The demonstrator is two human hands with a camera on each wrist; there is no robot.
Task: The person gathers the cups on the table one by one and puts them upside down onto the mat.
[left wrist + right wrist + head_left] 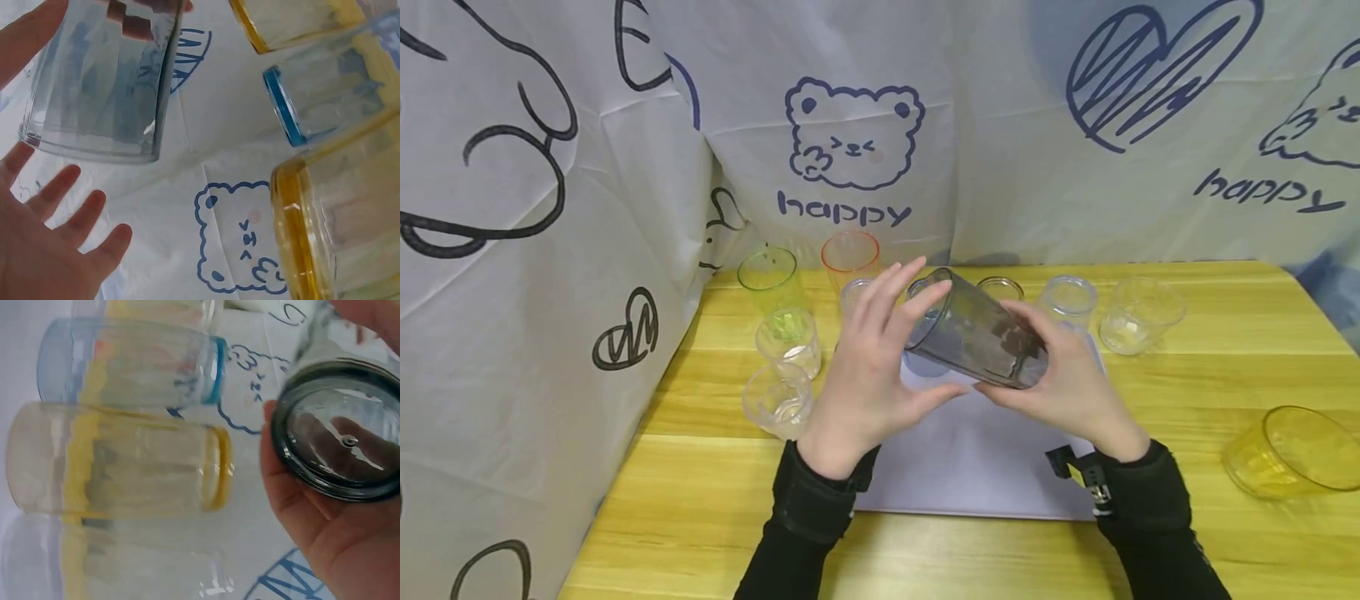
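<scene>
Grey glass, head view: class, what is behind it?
Parts of an upturned blue glass and a yellow glass show behind the grey glass, which dims or covers the rest; anything else there cannot be made out.

The head camera looks from above, forward and down, over the wooden table (655,500) to the printed cloth (1000,167). Both wrist cameras, much nearer and turned sideways, face this cloth; all three views share the grey glass (977,337).
</scene>
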